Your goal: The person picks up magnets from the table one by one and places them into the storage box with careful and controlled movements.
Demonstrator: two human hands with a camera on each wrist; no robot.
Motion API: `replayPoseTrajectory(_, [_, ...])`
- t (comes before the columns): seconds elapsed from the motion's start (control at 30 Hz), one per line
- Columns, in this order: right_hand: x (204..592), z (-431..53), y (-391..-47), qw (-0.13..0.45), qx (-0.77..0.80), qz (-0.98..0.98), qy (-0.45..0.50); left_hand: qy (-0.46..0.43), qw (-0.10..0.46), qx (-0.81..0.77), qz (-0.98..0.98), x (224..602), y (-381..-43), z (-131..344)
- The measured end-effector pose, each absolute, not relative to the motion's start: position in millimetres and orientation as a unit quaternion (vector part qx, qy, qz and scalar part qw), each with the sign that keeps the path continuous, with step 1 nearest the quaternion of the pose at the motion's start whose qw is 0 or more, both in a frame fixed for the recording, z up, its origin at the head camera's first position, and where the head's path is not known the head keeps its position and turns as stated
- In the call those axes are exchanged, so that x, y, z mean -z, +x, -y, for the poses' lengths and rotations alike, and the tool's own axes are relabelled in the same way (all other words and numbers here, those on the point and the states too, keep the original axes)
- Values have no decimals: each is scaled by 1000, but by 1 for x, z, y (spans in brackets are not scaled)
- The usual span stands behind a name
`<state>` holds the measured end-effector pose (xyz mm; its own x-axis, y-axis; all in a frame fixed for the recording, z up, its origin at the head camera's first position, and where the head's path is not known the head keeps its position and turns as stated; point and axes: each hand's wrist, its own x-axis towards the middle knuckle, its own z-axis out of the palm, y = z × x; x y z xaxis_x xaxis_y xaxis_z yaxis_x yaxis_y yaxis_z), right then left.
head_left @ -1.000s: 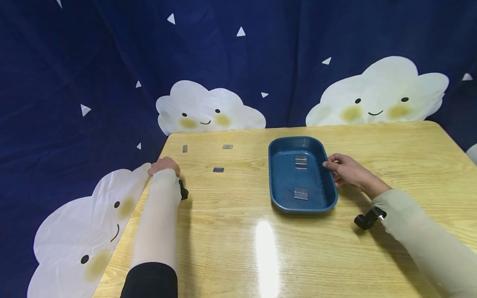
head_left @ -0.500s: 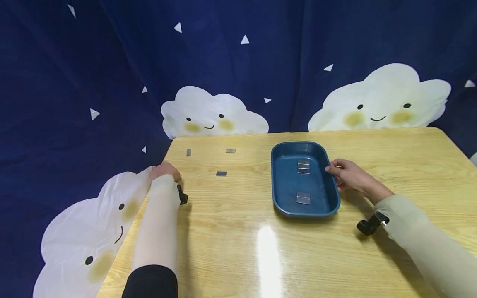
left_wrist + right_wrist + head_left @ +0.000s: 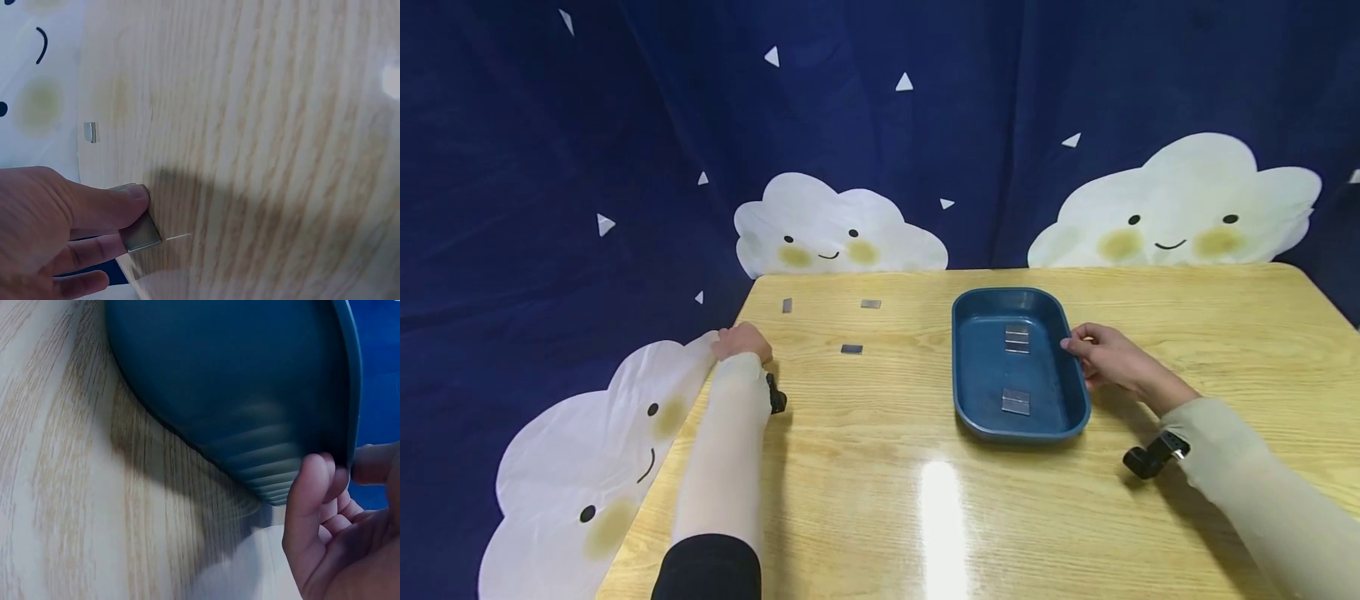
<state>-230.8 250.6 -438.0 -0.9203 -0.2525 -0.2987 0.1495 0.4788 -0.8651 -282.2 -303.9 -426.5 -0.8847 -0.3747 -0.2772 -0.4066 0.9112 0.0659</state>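
Note:
At the table's left edge, my left hand (image 3: 743, 342) pinches a small flat metal rectangle. In the left wrist view the thumb lies over this metal rectangle (image 3: 141, 234), with fingers underneath; the head view hides it behind the hand. My right hand (image 3: 1108, 360) grips the right rim of a blue plastic tray (image 3: 964, 417), thumb on the inside and fingers outside. Inside the tray, metal rectangles lie in two groups, a far group (image 3: 1017, 339) and a near group (image 3: 1016, 402). The right wrist view shows the tray's wall (image 3: 231, 381) close up beside the fingers (image 3: 306, 494).
Three more metal rectangles lie on the wooden table (image 3: 865, 467): one at the far left (image 3: 787, 305), one farther right (image 3: 871, 304) and a nearer one (image 3: 852, 349). A dark blue curtain (image 3: 850, 108) with white clouds hangs behind and to the left.
The head view has shifted, so the whole scene sits a little lower and farther right. Both hands keep nearly the same places on the table and the tray.

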Motion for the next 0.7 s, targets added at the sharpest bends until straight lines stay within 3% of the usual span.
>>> replayPoseTrajectory(0.7, [437, -251, -231, 203, 511, -835, -28, -126, 57, -84, -987, 423, -276, 303])
